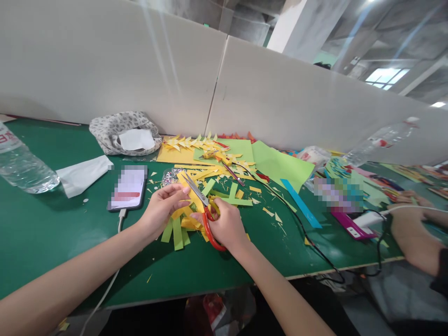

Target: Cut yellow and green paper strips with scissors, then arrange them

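Note:
My right hand is closed around the red handles of a pair of scissors, whose metal blades point up and left. Between the thumb and fingers of my left hand is a yellow paper strip. The blades lie over or against this strip; whether they cut into it I cannot tell. Beneath and around both hands are loose yellow strips and green paper strips. Just beyond, a yellow glue gun rests among fringed yellow paper pieces.
A phone with a white cable lies left, near a water bottle and a patterned cloth pouch. Green sheets, a blue strip and a black cord lie right. Another person's hand is at far right.

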Tool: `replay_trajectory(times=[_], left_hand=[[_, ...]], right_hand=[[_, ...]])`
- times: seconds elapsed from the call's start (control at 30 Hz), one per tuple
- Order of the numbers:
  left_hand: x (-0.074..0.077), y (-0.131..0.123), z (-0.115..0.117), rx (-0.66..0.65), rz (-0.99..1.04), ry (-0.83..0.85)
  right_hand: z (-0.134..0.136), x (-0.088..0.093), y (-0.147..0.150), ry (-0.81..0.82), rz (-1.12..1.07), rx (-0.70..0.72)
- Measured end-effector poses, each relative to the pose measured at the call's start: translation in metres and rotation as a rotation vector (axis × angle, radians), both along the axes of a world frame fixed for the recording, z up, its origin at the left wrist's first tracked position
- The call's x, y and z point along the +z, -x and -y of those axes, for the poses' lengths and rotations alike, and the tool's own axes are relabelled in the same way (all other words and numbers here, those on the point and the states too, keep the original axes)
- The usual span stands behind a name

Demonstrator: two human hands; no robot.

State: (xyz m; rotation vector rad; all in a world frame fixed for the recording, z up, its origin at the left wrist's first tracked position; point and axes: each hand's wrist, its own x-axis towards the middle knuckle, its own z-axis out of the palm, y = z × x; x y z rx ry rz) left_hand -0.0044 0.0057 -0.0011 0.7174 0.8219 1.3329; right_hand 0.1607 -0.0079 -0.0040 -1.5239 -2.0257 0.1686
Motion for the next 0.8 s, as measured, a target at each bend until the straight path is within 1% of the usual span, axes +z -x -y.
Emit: replay_trajectory(times=[0.1, 0.17, 0.3, 0.6, 0.8], left_hand=[[0.0026, 0.0016, -0.0008, 0.001, -0.001, -0.01], [0.0039, 0.0033, -0.0021, 0.026, -0.011, -0.027], [0.0038, 0.0062, -0.005, 0.049, -0.05, -0.069], [0.0029, 0.0037, -0.0031, 0.037, -0.049, -0.083], [0.0037, 0.0022, 0.0004, 0.018, -0.081, -0.106]], right_hand=[[0.0, 0.0009, 0.0002, 0.004, -0.004, -0.005], [0.0002, 0.0008, 0.0005, 0.01, 0.006, -0.015], [0.0006, -0.0007, 0.001, 0.02, 0.027, -0.027], [0.0038, 0.0018, 0.0034, 0.07, 0.067, -0.032], [0.0046, 0.0032, 0.0051, 0.064, 0.072, -0.026]])
